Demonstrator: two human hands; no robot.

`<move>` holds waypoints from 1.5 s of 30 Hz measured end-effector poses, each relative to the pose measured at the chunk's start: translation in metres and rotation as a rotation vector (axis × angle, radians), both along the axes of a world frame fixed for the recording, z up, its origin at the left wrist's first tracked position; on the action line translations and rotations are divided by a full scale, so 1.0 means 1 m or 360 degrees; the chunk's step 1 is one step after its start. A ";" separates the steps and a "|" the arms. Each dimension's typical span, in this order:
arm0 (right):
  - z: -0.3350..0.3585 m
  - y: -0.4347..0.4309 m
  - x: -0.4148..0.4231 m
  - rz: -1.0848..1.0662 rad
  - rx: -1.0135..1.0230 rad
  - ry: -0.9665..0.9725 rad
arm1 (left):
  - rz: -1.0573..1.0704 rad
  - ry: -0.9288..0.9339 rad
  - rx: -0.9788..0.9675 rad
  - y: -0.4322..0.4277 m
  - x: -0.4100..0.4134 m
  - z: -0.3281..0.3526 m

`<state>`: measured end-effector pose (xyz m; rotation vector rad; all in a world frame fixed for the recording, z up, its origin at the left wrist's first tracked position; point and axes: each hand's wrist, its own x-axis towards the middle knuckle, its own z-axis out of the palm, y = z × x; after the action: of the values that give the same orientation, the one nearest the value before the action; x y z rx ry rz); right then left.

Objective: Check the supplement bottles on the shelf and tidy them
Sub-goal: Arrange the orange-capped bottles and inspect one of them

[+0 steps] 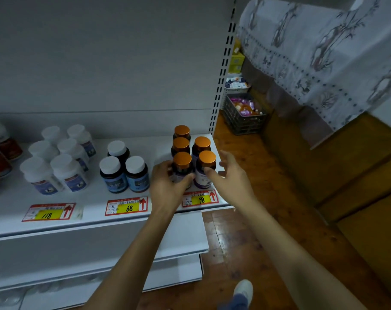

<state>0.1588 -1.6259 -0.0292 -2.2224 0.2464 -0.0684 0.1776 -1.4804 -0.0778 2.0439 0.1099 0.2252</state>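
Observation:
Several dark bottles with orange caps stand in two rows at the right end of the white shelf. My left hand is wrapped around the front left orange-capped bottle. My right hand has its fingers spread, thumb touching the front right orange-capped bottle. Three dark bottles with white caps and blue labels stand in the middle of the shelf. Several white bottles sit further left.
Red-labelled bottles are at the far left edge. Price tags reading 118, 68 and 98 lie along the shelf front. A grey crate of goods sits on the wooden floor to the right, beside a cloth-covered counter.

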 end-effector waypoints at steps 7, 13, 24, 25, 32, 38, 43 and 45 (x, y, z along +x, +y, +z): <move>0.007 0.005 0.030 -0.0092 -0.0093 -0.0235 | -0.0040 0.0009 -0.0059 0.003 0.006 0.000; 0.032 0.014 0.085 0.0243 -0.0443 0.0273 | -0.0101 -0.0128 0.0031 0.004 0.003 0.029; 0.102 0.003 0.061 0.0204 -0.0682 -0.0196 | 0.0031 -0.0596 -0.0103 0.009 -0.021 0.085; 0.116 0.000 0.051 0.0204 -0.0632 -0.0320 | 0.0010 -0.0599 -0.0127 0.008 -0.023 0.090; 0.151 0.010 -0.006 0.0334 0.0001 -0.0554 | -0.0555 -0.0415 -0.0426 0.006 -0.050 0.111; 0.132 0.024 -0.019 0.0434 0.0465 -0.0430 | -0.0596 -0.0166 -0.0955 0.008 -0.072 0.103; 0.118 0.032 -0.021 0.0420 0.1048 -0.0160 | -0.0714 0.0231 -0.1638 0.011 -0.075 0.115; 0.117 0.036 -0.024 0.0430 0.1177 -0.0145 | -0.0840 0.0347 -0.1960 0.014 -0.077 0.120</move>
<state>0.1351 -1.5899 0.0882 -1.4930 -0.0782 0.0619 0.1008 -1.4667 0.0424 0.8050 -0.1379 -0.3400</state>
